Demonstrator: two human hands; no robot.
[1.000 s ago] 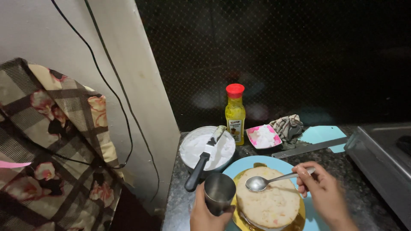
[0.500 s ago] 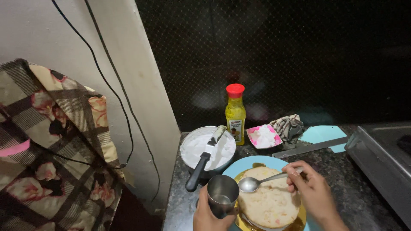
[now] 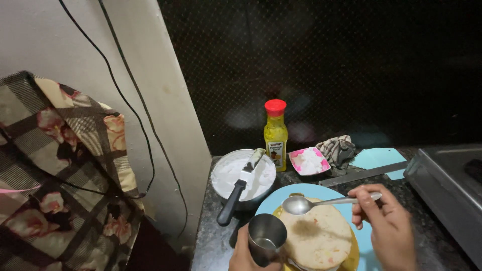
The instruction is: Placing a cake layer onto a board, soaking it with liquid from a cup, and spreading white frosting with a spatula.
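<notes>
- Dark speckled bench (image 3: 221, 241) runs along a black wall, with a pale wall and two black cables to the left.
- Right hand (image 3: 386, 228) has its grip closed on the handle of a metal spoon (image 3: 321, 202), fingers pinching the far end; the bowl of the spoon hangs level just above the near-left edge of the cake.
- Left hand (image 3: 246, 253) wraps its grip round a small steel cup (image 3: 266, 241), tilted a little toward the cake and held just beside it; some liquid seems to sit at the bottom.
- Round sponge cake layer (image 3: 319, 238) lies on a golden board on a light blue turntable (image 3: 301, 193); a darker damp patch shows under the spoon.
- Judging by this, the step in hand looks like spooning liquid from the cup over the sponge; the next move would call for a steady tip of the spoon and an even spread across the dry parts, without spilling over the edge.
- Behind the cake stands a steel bowl of white cream (image 3: 243, 175) with a black-handled palette knife (image 3: 240, 185) resting across it.
- Farther back: a yellow bottle with a red cap (image 3: 275, 135), a pink tray of white cream (image 3: 308, 160), a crumpled cloth (image 3: 337, 149) and a teal scraper (image 3: 379, 158).
- A steel appliance (image 3: 447, 190) sits at the right edge; a checked floral fabric (image 3: 60, 170) hangs at the left.
</notes>
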